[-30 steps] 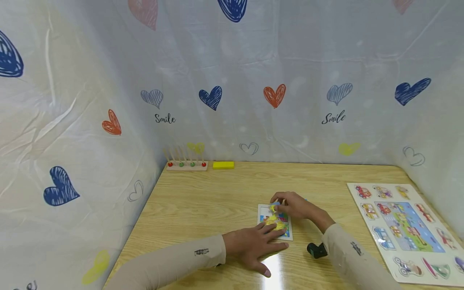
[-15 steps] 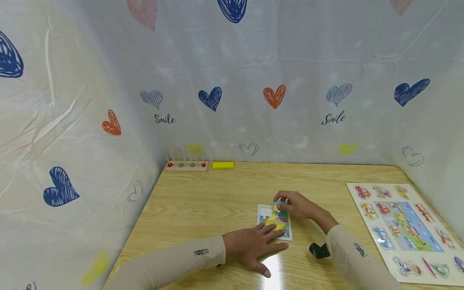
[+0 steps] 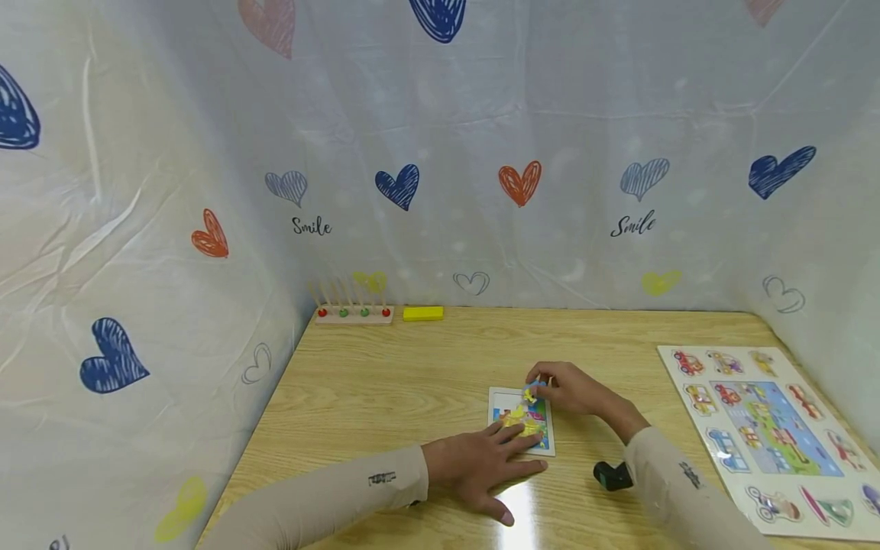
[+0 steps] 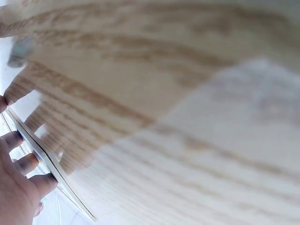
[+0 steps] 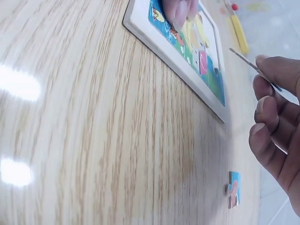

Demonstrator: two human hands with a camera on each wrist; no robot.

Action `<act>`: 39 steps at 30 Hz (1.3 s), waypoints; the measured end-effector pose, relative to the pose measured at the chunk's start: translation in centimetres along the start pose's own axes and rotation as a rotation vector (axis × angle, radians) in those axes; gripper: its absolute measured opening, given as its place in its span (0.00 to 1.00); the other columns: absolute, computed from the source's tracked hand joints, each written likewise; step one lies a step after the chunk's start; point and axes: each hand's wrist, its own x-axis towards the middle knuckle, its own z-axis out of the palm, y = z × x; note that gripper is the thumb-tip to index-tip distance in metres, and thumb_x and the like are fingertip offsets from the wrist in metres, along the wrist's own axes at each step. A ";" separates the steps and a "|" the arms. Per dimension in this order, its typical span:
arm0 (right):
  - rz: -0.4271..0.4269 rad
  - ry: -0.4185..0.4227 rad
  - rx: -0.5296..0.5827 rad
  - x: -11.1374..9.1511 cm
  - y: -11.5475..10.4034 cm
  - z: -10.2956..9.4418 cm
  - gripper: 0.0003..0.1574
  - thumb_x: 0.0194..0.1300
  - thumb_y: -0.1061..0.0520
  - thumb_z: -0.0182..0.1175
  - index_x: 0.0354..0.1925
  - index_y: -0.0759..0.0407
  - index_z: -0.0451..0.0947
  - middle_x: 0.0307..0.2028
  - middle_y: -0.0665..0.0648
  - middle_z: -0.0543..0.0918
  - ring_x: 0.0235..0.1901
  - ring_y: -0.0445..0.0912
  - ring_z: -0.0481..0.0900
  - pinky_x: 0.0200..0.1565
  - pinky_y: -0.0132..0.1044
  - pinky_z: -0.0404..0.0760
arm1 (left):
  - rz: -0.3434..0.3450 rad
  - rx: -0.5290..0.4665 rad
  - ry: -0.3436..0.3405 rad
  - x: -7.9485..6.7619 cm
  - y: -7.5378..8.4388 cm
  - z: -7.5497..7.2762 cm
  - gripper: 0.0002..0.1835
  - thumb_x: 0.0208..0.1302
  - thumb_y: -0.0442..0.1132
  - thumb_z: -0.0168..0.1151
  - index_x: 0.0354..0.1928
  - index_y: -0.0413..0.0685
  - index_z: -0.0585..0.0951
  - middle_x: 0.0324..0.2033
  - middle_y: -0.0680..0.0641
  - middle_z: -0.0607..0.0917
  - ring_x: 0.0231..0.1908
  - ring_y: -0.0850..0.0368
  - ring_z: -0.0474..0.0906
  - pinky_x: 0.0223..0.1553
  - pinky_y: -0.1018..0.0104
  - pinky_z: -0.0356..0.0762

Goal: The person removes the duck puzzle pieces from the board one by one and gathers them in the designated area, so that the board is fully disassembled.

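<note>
A small jigsaw puzzle in a white frame (image 3: 552,439) lies on the table, with a yellow figure in its picture and a bare white area at the upper left. My left hand (image 3: 477,467) rests on its lower part, fingers spread; in the left wrist view the fingertips (image 4: 46,183) lie over the frame's edge. My right hand (image 3: 574,389) pinches a blue and yellow puzzle piece (image 3: 530,393) between thumb and fingers, above the frame's top right corner. The right wrist view shows this piece (image 5: 247,61) edge-on, raised off the board.
A loose blue puzzle piece (image 5: 236,188) lies on the table near my right hand. At right is a large board of vehicle pictures (image 3: 715,473). A wooden peg stand with beads (image 3: 354,317) and a yellow block (image 3: 423,314) stand at the back. A small black device (image 3: 612,476) is by my right cuff.
My right hand has moved a little to the right with the pinched puzzle piece, from over the frame's top towards its right corner. The left hand stays still.
</note>
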 end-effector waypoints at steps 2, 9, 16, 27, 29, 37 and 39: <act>0.005 0.006 -0.004 -0.1 0.2 -0.1 0.08 0.73 0.55 0.60 0.47 0.54 0.82 0.35 0.47 0.81 0.32 0.38 0.74 0.36 0.33 0.76 | 0.000 -0.002 0.005 0.0 0.0 0.0 0.47 0.66 0.79 0.34 0.81 0.70 0.39 0.81 0.52 0.36 0.80 0.47 0.36 0.78 0.52 0.44; 0.025 -0.013 0.026 -0.7 0.5 -0.4 0.16 0.69 0.53 0.65 0.51 0.61 0.83 0.36 0.50 0.83 0.33 0.38 0.75 0.36 0.32 0.77 | 0.003 0.001 0.023 -0.1 0.0 0.1 0.47 0.67 0.78 0.34 0.81 0.69 0.40 0.81 0.52 0.37 0.80 0.47 0.37 0.78 0.51 0.44; 0.027 -0.033 0.066 -1.1 0.7 -1.0 0.20 0.69 0.56 0.65 0.55 0.66 0.81 0.39 0.54 0.84 0.33 0.38 0.77 0.35 0.32 0.78 | -0.004 0.010 0.032 -0.2 0.1 -0.1 0.46 0.67 0.79 0.33 0.81 0.69 0.41 0.81 0.52 0.39 0.80 0.48 0.39 0.78 0.51 0.45; 0.019 0.033 0.052 -2.3 0.9 -1.3 0.17 0.71 0.60 0.61 0.55 0.64 0.78 0.41 0.56 0.81 0.38 0.42 0.76 0.38 0.33 0.78 | 0.008 -0.012 0.028 -0.2 0.3 -0.2 0.47 0.66 0.79 0.34 0.81 0.69 0.41 0.81 0.52 0.38 0.80 0.47 0.38 0.78 0.50 0.45; 0.032 0.050 0.050 -2.5 1.0 -1.4 0.16 0.72 0.59 0.61 0.55 0.64 0.78 0.41 0.56 0.82 0.38 0.42 0.77 0.38 0.33 0.78 | 0.005 0.002 0.027 -0.1 0.3 -0.1 0.47 0.66 0.79 0.34 0.81 0.69 0.41 0.81 0.52 0.38 0.80 0.47 0.37 0.78 0.50 0.45; 0.054 0.041 0.152 -3.8 1.9 -2.1 0.22 0.75 0.60 0.57 0.61 0.72 0.74 0.42 0.61 0.81 0.29 0.42 0.78 0.28 0.33 0.78 | 0.001 0.011 0.033 0.0 0.3 0.2 0.47 0.66 0.79 0.34 0.81 0.69 0.41 0.81 0.51 0.38 0.80 0.47 0.38 0.78 0.50 0.45; 0.060 0.030 0.191 -4.1 2.1 -2.3 0.23 0.75 0.61 0.56 0.63 0.73 0.72 0.42 0.63 0.80 0.26 0.41 0.76 0.26 0.34 0.76 | -0.003 0.006 0.032 0.0 0.3 0.3 0.47 0.65 0.79 0.34 0.81 0.70 0.40 0.81 0.52 0.38 0.80 0.47 0.37 0.78 0.51 0.44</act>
